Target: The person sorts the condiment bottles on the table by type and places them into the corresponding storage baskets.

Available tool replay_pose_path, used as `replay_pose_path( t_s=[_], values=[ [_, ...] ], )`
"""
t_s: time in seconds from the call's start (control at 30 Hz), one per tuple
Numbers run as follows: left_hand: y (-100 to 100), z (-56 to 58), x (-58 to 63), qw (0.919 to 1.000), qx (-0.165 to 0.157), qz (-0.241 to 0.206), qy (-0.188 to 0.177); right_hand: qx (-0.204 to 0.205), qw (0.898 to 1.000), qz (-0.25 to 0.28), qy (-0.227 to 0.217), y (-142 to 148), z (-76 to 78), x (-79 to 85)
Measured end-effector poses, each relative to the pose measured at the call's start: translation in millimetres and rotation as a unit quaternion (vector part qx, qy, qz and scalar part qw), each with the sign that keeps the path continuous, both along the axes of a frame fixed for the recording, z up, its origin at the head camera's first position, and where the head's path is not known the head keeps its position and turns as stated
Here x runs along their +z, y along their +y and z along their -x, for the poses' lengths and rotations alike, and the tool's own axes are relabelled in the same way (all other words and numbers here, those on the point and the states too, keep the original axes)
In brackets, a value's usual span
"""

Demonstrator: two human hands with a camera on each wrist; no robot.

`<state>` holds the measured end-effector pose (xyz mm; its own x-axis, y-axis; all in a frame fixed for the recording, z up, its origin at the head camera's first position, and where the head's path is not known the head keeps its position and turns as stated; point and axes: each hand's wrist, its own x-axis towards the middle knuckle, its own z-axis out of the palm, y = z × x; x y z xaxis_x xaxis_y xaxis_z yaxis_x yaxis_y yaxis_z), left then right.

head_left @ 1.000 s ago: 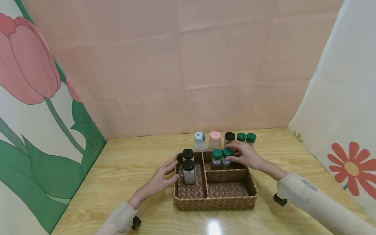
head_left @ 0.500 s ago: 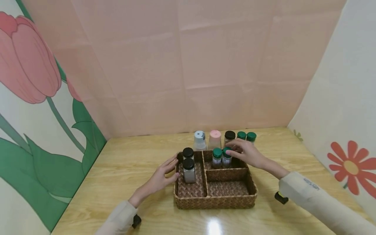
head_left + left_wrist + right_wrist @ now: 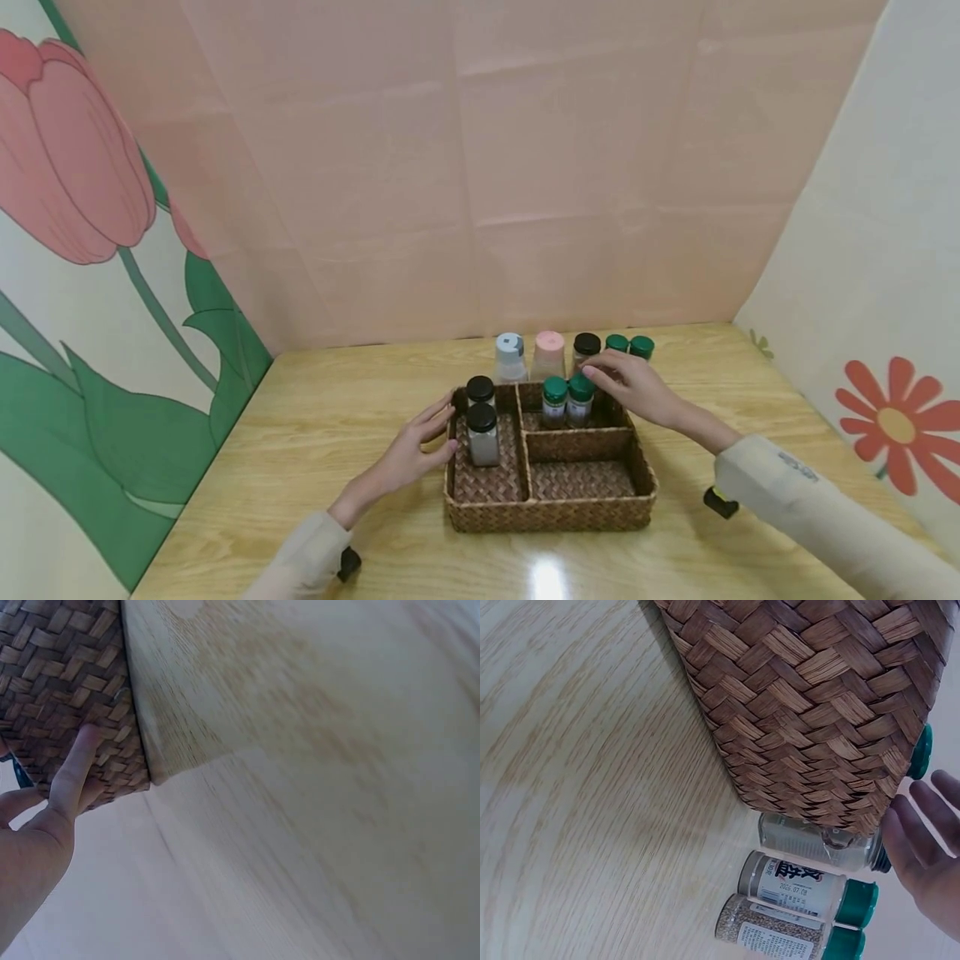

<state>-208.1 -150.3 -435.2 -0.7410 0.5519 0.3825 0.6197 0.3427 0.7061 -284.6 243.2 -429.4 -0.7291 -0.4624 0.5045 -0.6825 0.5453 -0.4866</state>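
Observation:
A brown woven basket (image 3: 551, 517) with three compartments stands on the table. My left hand (image 3: 412, 446) rests against its left wall, fingers extended; in the left wrist view a fingertip (image 3: 88, 733) touches the weave. Two black-capped jars (image 3: 483, 446) stand in the left compartment. In the back right compartment are two green-capped spice bottles, a left one (image 3: 554, 402) and a right one (image 3: 580, 408), upright side by side. My right hand (image 3: 637, 387) hovers at the right bottle's cap with fingers loosely bent, not closed around it. In the right wrist view its fingers (image 3: 911, 825) are spread at the basket's rim.
Behind the basket stand a blue-capped bottle (image 3: 510, 358), a pink-capped bottle (image 3: 549, 354), a black-capped jar (image 3: 587, 346) and two green-capped spice bottles (image 3: 795, 889). A pink cloth wall (image 3: 465, 208) rises behind the table (image 3: 352, 392); printed panels flank it.
My right hand has let go of the right green-capped bottle and lifted slightly up and right off its cap. The bottle stays in the compartment. My left hand has stayed against the basket.

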Motion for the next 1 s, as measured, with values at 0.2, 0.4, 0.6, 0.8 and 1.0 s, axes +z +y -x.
replay_pose_path(
  t_s=[0.2,0.4,0.6,0.8,1.0],
  values=[
    [0,1.0,0.5,1.0000,-0.002,0.002,0.001,0.000,1.000,0.006,0.008,1,1.0,1.6],
    [0,1.4,0.3,1.0000,-0.007,-0.001,0.001,0.003,1.000,-0.001,0.015,4,3.4,1.3],
    [1,2.5,-0.2,1.0000,-0.006,0.006,0.002,-0.006,0.999,-0.002,0.036,10,4.8,3.1],
    [0,2.0,1.3,0.9999,-0.002,0.012,0.000,-0.012,0.999,-0.008,0.051,15,8.7,0.9],
    [0,1.7,1.1,0.9999,-0.003,0.011,0.000,-0.017,0.998,-0.011,0.063,19,11.0,-0.1]
  ],
)
